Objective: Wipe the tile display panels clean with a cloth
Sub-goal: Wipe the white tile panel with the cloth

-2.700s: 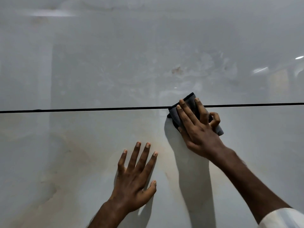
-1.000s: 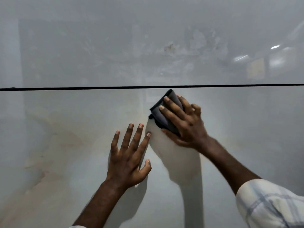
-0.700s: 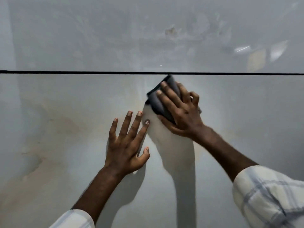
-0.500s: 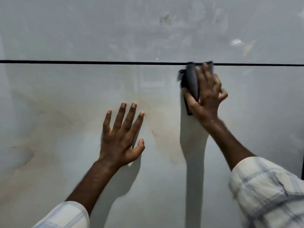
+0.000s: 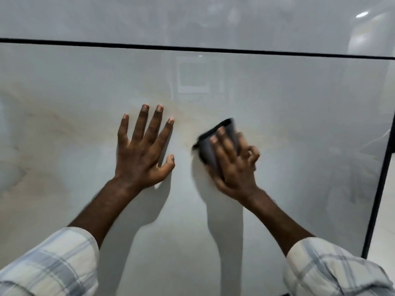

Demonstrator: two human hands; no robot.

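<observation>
The left hand [image 5: 143, 154] lies flat on the lower panel [image 5: 288, 116], fingers straight and spread, thumb out to the side; judged, it is there to brace the body and steady the panel while the other hand works. The right hand [image 5: 233, 165] presses a dark folded cloth [image 5: 211, 144] against the same panel, just beside the left hand's thumb. Its first two fingers lie straight along the cloth's face; the outer fingers look curled, but motion blur hides whether they grip the cloth's edge, and the thumb's hold cannot be told. The folded wad under a flat hand appears chosen to spread pressure evenly over the glossy surface. Both forearms reach up and inward from plaid sleeves [image 5: 49, 265] at the bottom corners, wrists roughly straight. The cloth sits mid-panel, well below the black joint [image 5: 192, 48] that separates the lower panel from the upper panel [image 5: 106, 16]. A black frame [image 5: 382, 178] edges the panel at right. Faint tan veining crosses the left part; whether it is pattern or soil cannot be told.
</observation>
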